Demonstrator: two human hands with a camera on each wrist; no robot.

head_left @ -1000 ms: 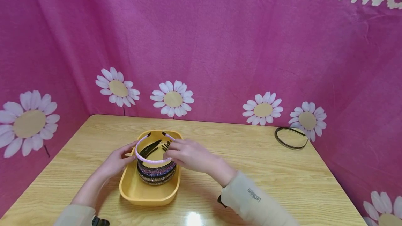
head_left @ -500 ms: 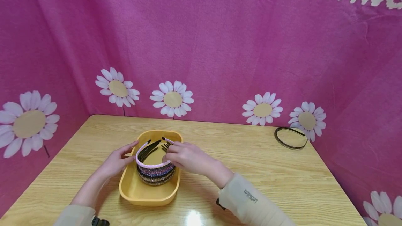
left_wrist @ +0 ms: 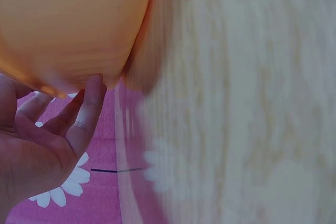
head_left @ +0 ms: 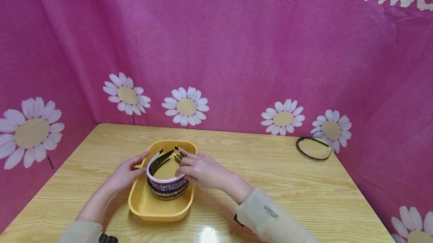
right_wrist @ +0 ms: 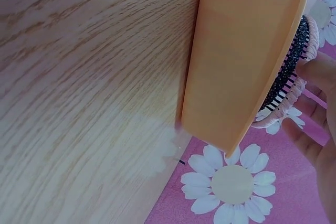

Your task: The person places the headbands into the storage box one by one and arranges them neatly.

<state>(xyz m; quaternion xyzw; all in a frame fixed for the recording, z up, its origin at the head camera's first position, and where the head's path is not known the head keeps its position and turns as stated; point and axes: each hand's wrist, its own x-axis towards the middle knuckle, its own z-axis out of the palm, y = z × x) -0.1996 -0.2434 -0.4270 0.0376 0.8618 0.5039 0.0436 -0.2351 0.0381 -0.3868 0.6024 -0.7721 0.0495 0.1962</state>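
Observation:
A pale pink headband (head_left: 164,180) lies on top of a stack of glittery dark headbands (head_left: 168,194) inside a yellow plastic bin (head_left: 142,210). My right hand (head_left: 201,171) pinches the pink band on its right side; in the right wrist view, thumb and fingers (right_wrist: 310,106) are on that band beside a black toothed one. At the bin's left rim, my left hand (head_left: 126,172) holds the edge. From the left wrist, one of its fingers (left_wrist: 90,103) shows against the outer wall, while the thumb's contact is hidden behind the rim.
Another dark headband (head_left: 312,157) lies at the table's far right corner. The wooden table (head_left: 264,168) backs onto a pink cloth (head_left: 216,55) printed with daisies, which also hangs along both sides.
My right hand has lowered the pink headband slightly, and it now sits against the glittery stack. My left hand has stayed at the bin's rim.

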